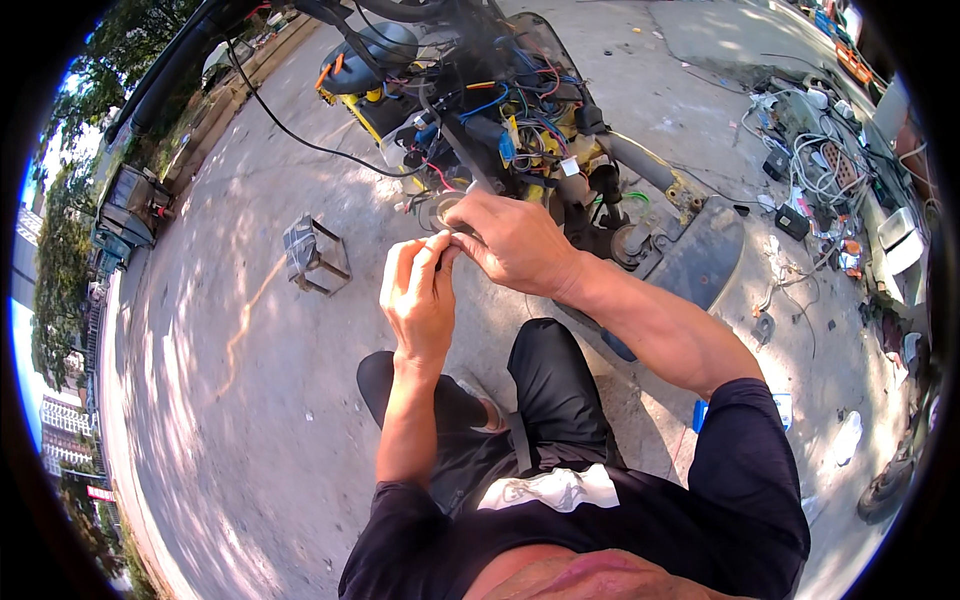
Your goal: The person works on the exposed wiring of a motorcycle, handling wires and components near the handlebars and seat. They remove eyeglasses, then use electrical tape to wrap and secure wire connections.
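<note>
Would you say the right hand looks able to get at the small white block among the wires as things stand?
Probably yes: the white block sits ahead of the right hand, nothing visibly between them, though that hand is busy against the left hand.

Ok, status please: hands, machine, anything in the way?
Left hand, right hand: meeting in a pinch, any held piece unclear. Wire-filled machine beyond. Black cable arcs left, clear of hands.

Left hand (418,300) and right hand (515,240) hide anything between them
</note>
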`<state>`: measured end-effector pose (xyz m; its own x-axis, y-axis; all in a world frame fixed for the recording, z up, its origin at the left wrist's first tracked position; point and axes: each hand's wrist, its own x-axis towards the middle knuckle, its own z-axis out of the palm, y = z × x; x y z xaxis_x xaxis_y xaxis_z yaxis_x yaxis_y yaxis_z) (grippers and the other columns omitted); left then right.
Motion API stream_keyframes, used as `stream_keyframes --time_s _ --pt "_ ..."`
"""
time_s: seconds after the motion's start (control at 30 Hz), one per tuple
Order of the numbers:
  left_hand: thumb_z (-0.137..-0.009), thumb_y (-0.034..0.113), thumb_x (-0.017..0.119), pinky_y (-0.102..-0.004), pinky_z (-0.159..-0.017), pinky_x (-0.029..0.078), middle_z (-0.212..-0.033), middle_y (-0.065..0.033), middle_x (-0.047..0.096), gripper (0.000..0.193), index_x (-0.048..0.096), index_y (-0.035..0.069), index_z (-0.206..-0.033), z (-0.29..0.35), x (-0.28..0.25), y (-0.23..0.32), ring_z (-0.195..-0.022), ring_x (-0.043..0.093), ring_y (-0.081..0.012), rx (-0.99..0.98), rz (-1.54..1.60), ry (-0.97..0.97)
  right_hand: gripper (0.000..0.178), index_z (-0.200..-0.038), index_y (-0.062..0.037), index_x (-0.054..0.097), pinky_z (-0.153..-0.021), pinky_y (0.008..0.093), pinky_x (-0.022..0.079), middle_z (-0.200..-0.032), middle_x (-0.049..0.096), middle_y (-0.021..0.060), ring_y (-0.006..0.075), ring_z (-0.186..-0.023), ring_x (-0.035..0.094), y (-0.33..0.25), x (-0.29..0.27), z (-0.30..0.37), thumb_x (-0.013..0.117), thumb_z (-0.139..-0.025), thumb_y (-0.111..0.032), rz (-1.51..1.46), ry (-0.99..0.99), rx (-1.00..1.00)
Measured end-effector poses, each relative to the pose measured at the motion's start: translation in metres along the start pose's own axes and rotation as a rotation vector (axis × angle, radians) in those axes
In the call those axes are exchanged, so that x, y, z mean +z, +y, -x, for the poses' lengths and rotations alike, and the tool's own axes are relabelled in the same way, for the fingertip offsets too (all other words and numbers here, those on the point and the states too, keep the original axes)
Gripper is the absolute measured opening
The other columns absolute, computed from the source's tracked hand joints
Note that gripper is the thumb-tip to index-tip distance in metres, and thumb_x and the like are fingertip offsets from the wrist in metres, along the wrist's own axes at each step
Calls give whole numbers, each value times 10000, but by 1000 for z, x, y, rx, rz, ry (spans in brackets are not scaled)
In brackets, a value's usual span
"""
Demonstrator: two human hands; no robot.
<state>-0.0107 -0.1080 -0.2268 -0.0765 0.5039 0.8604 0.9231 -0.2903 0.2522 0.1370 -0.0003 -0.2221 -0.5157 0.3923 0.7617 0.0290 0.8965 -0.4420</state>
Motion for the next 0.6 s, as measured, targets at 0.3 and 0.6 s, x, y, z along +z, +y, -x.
stream_keyframes --time_s 0.3,0.6 --pt "-937 -29 771 -405 -662 545 -912 -139 631 120 708 5 -1033 -1 -4 16 -754 652 -306 -73 -155 -53 237 -1151 -47 646 -768 449 571 -1037 684 135 373 -927 700 -4 -1 -1 758 -948 -97 -43 -21 31" --pt "-938 -16 765 -418 -674 534 -894 -130 602 150 706 11 -1073 -13 -5 28 -761 642 -309 -75 -174 -56 209 -1065 -21 602 -747 451 572 -999 669 151 373 -873 711 -3 -6 -5 749 -921 -64 -85 41 53"
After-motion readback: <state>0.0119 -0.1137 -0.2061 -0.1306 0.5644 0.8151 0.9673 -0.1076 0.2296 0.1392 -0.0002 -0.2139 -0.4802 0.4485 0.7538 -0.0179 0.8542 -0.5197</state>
